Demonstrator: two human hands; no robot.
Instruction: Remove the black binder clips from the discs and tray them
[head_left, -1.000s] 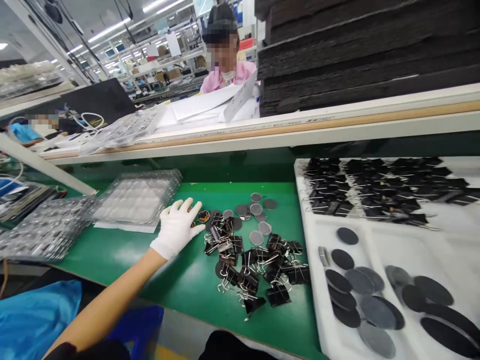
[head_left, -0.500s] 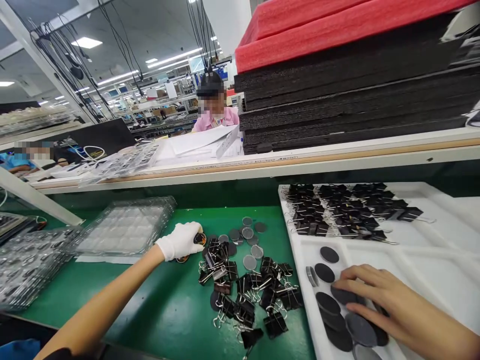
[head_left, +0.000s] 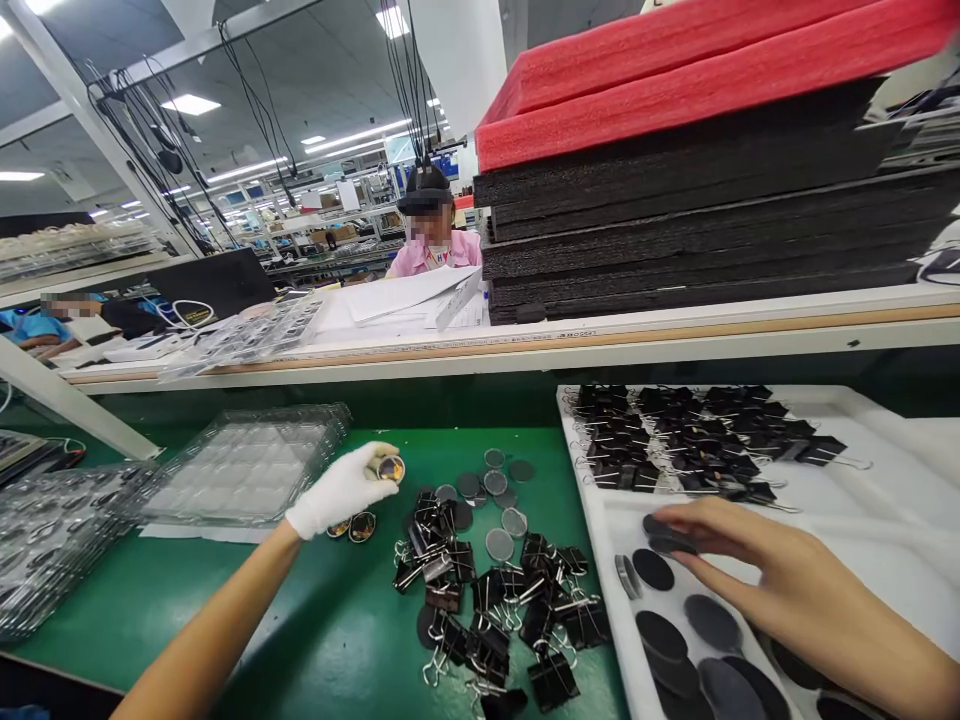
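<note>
My left hand (head_left: 346, 490), in a white glove, pinches a small round part (head_left: 391, 469) with an orange and dark inside, held above the green mat. Two similar round parts (head_left: 361, 527) lie below the glove. My bare right hand (head_left: 742, 560) is over the white tray (head_left: 600, 540), its thumb and fingers closed on a dark round disc (head_left: 667, 540). More black discs (head_left: 660, 634) lie in that tray compartment, some overlapping. Between the hands, a heap of black binder clips (head_left: 487, 620) rests on the mat, with several grey discs (head_left: 499, 545) behind it.
Rows of binder clips (head_left: 675, 430) fill part of the tray's rear compartment. Clear plastic trays (head_left: 247, 460) are stacked at the left. A shelf (head_left: 525, 358) crosses behind, bearing black foam sheets (head_left: 675, 220) under red foam. A person (head_left: 435, 240) sits beyond it.
My left hand has drawn back slightly left with the round part, turning its orange inside toward me. My right hand has moved up and left within the tray and lifted a dark disc.
</note>
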